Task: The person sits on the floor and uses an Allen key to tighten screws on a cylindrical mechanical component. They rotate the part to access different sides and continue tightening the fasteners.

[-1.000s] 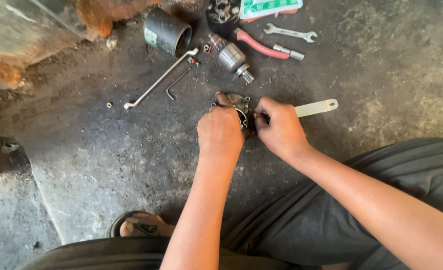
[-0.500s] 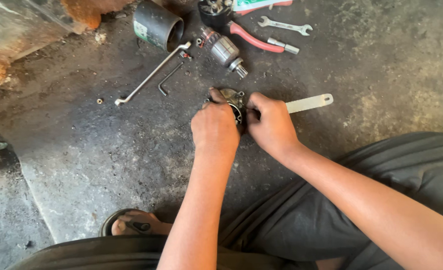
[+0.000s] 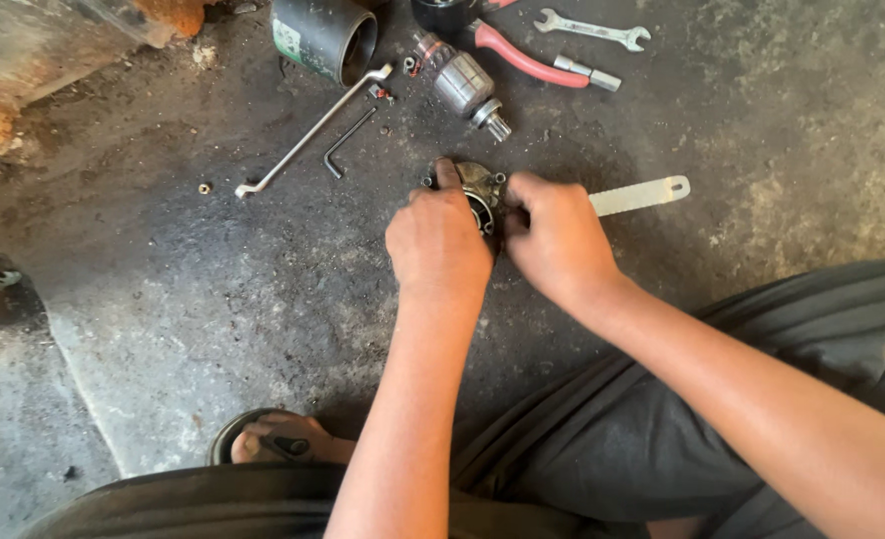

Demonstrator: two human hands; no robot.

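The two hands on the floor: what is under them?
A small metal housing sits on the concrete floor under the left hand and right hand. Only its top edge shows; the rest is covered.

A rough, oil-darkened concrete floor (image 3: 163, 289) fills the scene, stained black at centre and paler grey toward the lower left. A rusted, orange-streaked metal surface (image 3: 53, 50) stands at the upper left corner under daylight.

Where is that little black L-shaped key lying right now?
In the head view, the black L-shaped key lies on the concrete floor, up and left of the left hand, just beside the long bent metal wrench.
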